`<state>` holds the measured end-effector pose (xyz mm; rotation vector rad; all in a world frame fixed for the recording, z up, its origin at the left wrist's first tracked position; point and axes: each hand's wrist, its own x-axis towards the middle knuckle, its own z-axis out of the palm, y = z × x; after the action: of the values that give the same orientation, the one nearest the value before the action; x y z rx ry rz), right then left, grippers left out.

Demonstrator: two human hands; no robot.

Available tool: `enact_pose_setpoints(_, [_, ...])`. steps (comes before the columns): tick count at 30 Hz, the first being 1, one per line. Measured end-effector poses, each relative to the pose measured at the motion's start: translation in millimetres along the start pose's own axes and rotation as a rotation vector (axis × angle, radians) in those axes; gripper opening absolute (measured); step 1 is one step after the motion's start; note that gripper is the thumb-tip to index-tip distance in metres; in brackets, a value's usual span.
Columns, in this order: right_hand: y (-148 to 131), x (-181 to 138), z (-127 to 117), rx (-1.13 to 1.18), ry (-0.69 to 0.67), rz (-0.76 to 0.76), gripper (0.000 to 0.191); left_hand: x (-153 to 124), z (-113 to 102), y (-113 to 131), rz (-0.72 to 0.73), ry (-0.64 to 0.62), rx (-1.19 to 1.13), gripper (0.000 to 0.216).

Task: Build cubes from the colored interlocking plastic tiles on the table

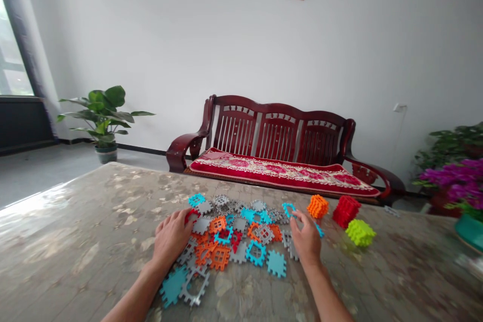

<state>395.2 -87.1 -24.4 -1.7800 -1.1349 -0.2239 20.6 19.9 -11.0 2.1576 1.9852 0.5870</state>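
My left hand (172, 235) rests at the left edge of a spread of interlocking plastic tiles. Its thumb and forefinger close on a red tile (193, 215). At the pile's right side, my right hand (307, 238) has its fingers apart. Its fingertips reach a blue ring-shaped tile (289, 209); whether they touch it is hard to tell. Another blue tile (320, 230) peeks out from beside that hand, partly covered. Between the hands lie grey, blue, orange and red tiles, including an orange window tile (220, 257) and a solid blue tile (276, 263).
Orange (317, 206), red (346, 211) and yellow-green (360, 232) tile stacks stand to the right. A patterned cover lies over the table (94, 241). Beyond it is a wooden bench (279, 131). Purple flowers in a teal pot (470, 231) stand at the right edge.
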Motion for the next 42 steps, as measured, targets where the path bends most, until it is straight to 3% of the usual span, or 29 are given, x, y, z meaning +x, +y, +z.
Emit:
enact_pose_setpoints(5, [30.3, 8.2, -30.8, -0.307, 0.039, 0.180, 0.044, 1.0, -1.0, 0.6, 0.002, -0.006, 0.016, 0.049])
enact_pose_setpoints(10, [58.6, 8.5, -47.5, -0.358, 0.010, 0.339, 0.047, 1.2, -2.4, 1.0, -0.005, -0.036, 0.024, 0.051])
enact_pose_setpoints(18, [58.4, 10.5, -55.4, -0.414, -0.139, 0.440, 0.047, 1.7, -4.2, 0.9, 0.001, -0.027, 0.036, 0.049])
enact_pose_setpoints(27, [52.3, 9.5, -57.5, -0.532, -0.255, 0.438, 0.041, 0.4, -6.3, 3.4, -0.003, -0.036, 0.020, 0.050])
enact_pose_setpoints(36, [49.6, 9.3, -57.2, -0.485, -0.222, 0.398, 0.046, 2.2, -2.7, 0.5, 0.005, -0.040, 0.026, 0.050])
enact_pose_setpoints(42, [42.7, 8.1, -54.6, -0.585, -0.223, 0.288, 0.048, 1.6, -5.0, 1.5, -0.002, -0.046, 0.035, 0.051])
